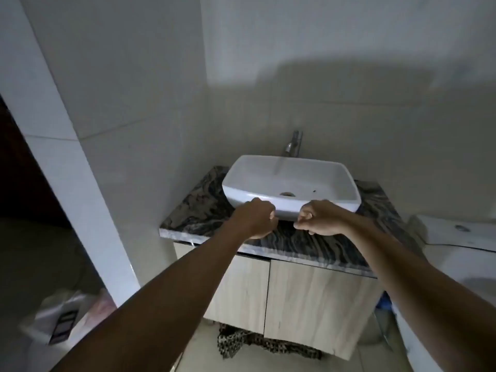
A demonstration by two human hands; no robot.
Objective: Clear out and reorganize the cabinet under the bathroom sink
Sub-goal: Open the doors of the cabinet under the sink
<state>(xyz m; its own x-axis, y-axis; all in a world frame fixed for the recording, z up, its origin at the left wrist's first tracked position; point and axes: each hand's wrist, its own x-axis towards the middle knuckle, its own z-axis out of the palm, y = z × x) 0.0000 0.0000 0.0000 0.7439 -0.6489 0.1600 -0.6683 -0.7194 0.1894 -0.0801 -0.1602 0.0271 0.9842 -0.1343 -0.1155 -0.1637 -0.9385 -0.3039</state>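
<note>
A white basin (291, 178) sits on a dark marbled countertop (204, 208) with a metal tap (294, 143) behind it. Below is a light wooden cabinet with a left door (241, 291) and a right door (316, 304), both closed. My left hand (255, 220) and my right hand (320, 217) are stretched out side by side in front of the basin, above the countertop. Both are curled into loose fists with nothing in them.
A leopard-print cloth (257, 343) lies on the floor under the cabinet. A white toilet cistern (461, 234) stands at the right. White bags and a packet (64, 320) lie at lower left beside a tiled wall corner (80, 200). Something blue (383, 303) shows beside the cabinet.
</note>
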